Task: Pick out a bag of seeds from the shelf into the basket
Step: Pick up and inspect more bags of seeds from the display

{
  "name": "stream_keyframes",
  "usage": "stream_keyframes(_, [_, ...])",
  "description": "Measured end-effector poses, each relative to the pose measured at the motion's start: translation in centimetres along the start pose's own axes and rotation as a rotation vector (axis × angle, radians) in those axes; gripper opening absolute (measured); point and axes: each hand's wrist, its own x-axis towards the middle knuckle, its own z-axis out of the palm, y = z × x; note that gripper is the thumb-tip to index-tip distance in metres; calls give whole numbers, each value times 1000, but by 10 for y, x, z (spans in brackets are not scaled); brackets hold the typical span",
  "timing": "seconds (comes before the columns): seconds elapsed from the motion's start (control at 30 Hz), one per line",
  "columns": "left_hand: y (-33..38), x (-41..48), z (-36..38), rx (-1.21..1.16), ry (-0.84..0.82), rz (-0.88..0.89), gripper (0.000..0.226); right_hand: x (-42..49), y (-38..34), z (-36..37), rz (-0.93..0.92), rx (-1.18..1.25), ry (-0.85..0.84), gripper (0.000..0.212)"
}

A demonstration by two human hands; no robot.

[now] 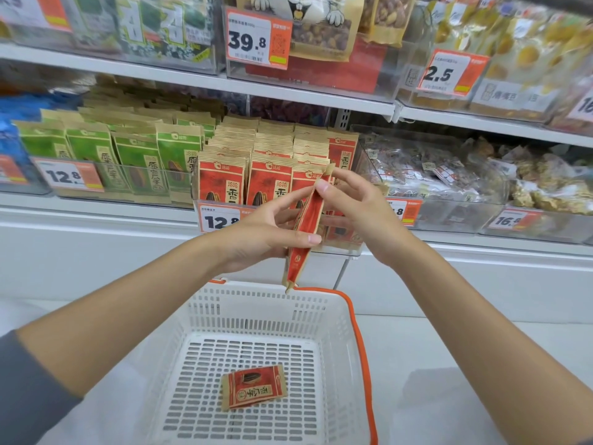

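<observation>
Head view looked down past two bare forearms to a red seed bag (312, 208) held edge-on in the air, in front of the shelf (96, 216) and above the far rim of the basket (348, 311). The left hand (258, 234) had its grip clamped on the bag's middle, thumb across the near face and fingers behind. The right hand (365, 216) pinched the upper end, its grip closed on the paper near the top corner. The bag hung tilted, top leaning right, with its bottom tip showing just over the basket's back wall.

The basket was white slatted plastic with an orange handle. A second red bag (253, 387) lay flat on its floor, well apart from the walls.

Behind the hands, rows of matching red bags (221, 184) stood upright in a clear tray on the shelf. Green bags (134, 162) stood in the tray to the left, behind a price tag (69, 176) reading 12.8. Clear packets of mixed snacks (426, 175) filled the bin to the right. Higher up, a tag (256, 40) read 39.8
</observation>
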Motion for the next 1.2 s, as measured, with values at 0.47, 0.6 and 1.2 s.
stream_keyframes(0.47, [5, 1, -4, -172, -78, 4, 75, 1, 2, -8, 67, 61, -26, 59])
stream_keyframes(0.6, [23, 2, -2, -47, -132, -10, 61, 3, 5, -9, 58, 31, -49, 68])
stream_keyframes(1.2, [105, 147, 7, 428, 421, 420, 26, 85, -55, -105, -512, -542, 400, 32])
